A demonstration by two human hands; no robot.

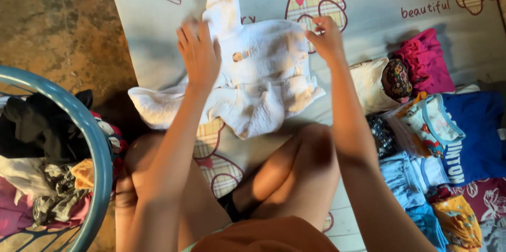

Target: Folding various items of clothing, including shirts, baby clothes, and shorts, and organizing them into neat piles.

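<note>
A small white fleece jacket [263,73] with tan toggles lies spread on a pale sheet [158,25] printed with plaid bears and a crown. My left hand [199,54] presses flat on its left side near the hood, fingers apart. My right hand [327,38] pinches the jacket's upper right edge. One white sleeve [153,107] stretches out to the left. My bent bare legs [284,173] sit below the jacket.
A blue round laundry basket [100,146] at the left holds several crumpled clothes. At the right lie folded garments: a magenta piece [427,62], a cream piece [369,86], a blue shirt [479,136], light blue items [406,183]. A brownish stone floor [58,25] is at upper left.
</note>
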